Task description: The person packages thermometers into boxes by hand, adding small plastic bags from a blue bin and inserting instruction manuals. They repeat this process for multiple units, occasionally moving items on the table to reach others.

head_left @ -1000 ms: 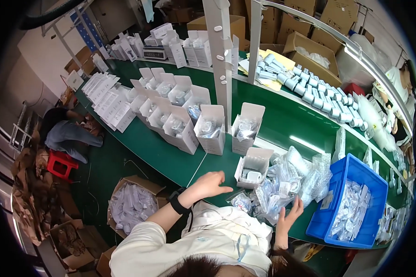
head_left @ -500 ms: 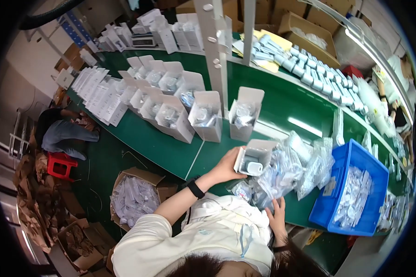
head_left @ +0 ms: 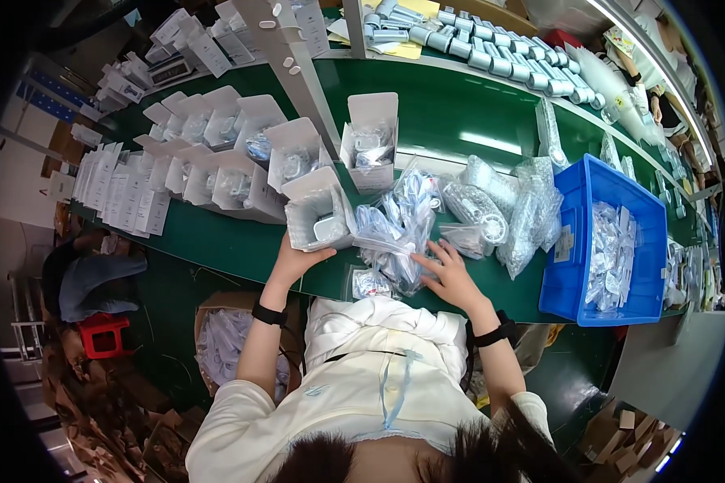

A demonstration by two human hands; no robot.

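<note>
Over the near side of the green bench (head_left: pixel 242 243), both forearms reach forward: the left hand (head_left: pixel 295 262) grips an open white carton (head_left: pixel 308 211) low down, and the right hand (head_left: pixel 451 278), fingers spread and grasping nothing, touches the clear plastic bags (head_left: pixel 399 233). The carton's long axis is roughly upright, mouth upward, flap raised at the far side. Half a second ago it was right of the lone filled box (head_left: pixel 370 169); now it is left.
</note>
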